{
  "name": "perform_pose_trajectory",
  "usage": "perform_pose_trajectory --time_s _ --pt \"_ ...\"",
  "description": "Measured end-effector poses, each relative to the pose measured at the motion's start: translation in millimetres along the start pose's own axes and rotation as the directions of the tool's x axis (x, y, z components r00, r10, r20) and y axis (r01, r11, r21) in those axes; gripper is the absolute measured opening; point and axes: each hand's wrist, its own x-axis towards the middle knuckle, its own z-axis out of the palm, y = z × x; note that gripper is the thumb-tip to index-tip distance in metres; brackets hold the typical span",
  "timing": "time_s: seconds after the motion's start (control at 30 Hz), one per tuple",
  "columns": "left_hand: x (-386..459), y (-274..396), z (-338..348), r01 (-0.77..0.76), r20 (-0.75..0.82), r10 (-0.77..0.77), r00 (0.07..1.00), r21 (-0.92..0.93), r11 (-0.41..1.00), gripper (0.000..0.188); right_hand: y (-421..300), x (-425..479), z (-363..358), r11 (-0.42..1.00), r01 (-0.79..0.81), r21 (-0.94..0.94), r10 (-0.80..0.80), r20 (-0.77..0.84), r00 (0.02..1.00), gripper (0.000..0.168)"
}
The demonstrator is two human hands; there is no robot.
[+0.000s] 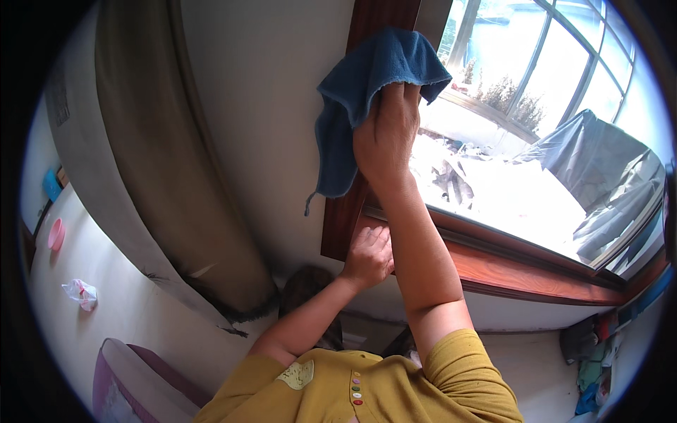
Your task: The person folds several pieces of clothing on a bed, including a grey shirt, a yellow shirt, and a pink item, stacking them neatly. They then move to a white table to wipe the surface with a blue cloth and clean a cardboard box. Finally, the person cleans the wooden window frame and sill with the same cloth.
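A blue cloth (370,69) hangs in folds over the fingers of my right hand (389,132), which presses it against the dark red wooden window frame (338,227). The cloth hides my fingertips, and one corner dangles beside the frame with a loose thread. Lower down, my left hand (370,254) rests on the left end of the reddish wooden windowsill (523,272), with no object in it. My right forearm passes in front of part of the sill and covers the edge of that hand.
A long brown curtain (158,132) hangs at left. Beyond the window glass stand a grey plastic-covered object (608,185) and dry plants (510,98). On the floor are a pink basin (56,235), a plastic bag (82,294) and, at right, piled items (589,365).
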Motion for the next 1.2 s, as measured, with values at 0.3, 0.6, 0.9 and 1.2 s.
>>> perform_pose_trajectory --time_s 0.3,0.6,0.9,1.2 --pt "-3 1 0 0.011 0.035 -0.013 0.999 0.056 0.998 0.054 -6 71 -5 0.992 -0.031 -0.12 0.04 0.075 0.996 0.04" --pt "-6 3 -1 0.004 0.047 -0.006 0.999 0.052 0.999 0.048 -12 74 -3 0.984 -0.074 -0.161 0.083 0.049 0.995 0.039" --pt "-77 22 -18 0.059 -0.006 -0.06 0.998 -0.106 0.993 0.05 -6 -54 -12 0.992 -0.025 -0.123 0.038 0.106 0.994 0.049" --pt "-122 20 -52 0.383 -0.076 -0.42 0.904 -0.288 0.878 0.033 -5 -192 -31 0.973 -0.23 -0.028 0.224 0.364 0.904 0.053"
